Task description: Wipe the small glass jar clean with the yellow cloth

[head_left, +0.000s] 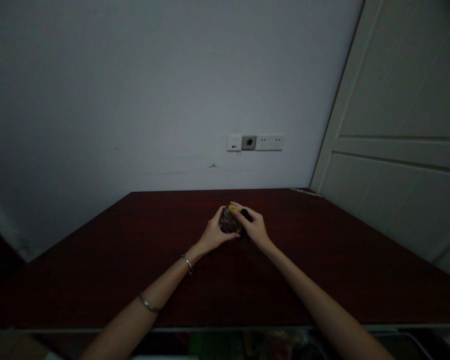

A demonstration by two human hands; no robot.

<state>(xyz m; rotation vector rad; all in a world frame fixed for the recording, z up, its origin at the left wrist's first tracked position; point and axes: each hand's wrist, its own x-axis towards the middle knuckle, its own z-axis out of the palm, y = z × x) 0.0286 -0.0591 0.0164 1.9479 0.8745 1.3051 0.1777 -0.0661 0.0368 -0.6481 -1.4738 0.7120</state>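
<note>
One small dark object (229,223) with a yellow top is held low over the dark red table (322,280), midway between its side edges and nearer the far edge. Two hands grip it: the left hand (213,234) cups its left side, and the right hand (255,228) curls fingers over its top. Both arms stretch forward. Two bracelets (187,261) ring the left arm.

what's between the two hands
A small dark object with a yellow part, held by the left hand and the right hand; the head view shows it.
</note>
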